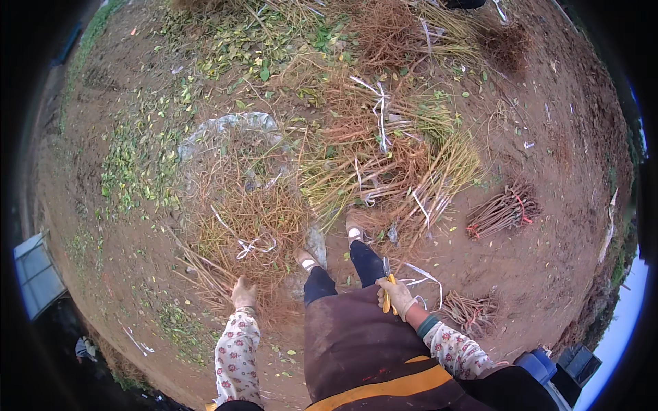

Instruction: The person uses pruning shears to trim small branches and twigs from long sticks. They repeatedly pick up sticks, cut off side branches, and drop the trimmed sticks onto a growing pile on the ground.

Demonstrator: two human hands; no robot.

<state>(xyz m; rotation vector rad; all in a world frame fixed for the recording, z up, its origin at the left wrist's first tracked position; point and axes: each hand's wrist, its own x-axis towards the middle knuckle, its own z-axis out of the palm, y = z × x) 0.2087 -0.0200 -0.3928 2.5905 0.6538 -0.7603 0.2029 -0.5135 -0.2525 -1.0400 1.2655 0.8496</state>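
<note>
My right hand (397,299), in a pale glove, is closed round the yellow handles of pruning shears (386,266), whose metal blades point up and away from me. It is in front of my brown apron (356,335). My left hand (244,294), also gloved, reaches down beside a loose heap of thin brown and yellowish plant stems (257,219). Its fingers look slightly apart, and nothing shows in them. Thicker cut stems (205,274) lie just left of that hand. A white tie (255,248) rests on the heap.
Bundles of leafless plants (384,171), bound with white strips, lie ahead. Two bundles of short brown sticks (504,209) (469,313) are on the right. Fallen leaves (137,171) cover soil on the left. A crumpled clear plastic sheet (229,127) lies under the heap.
</note>
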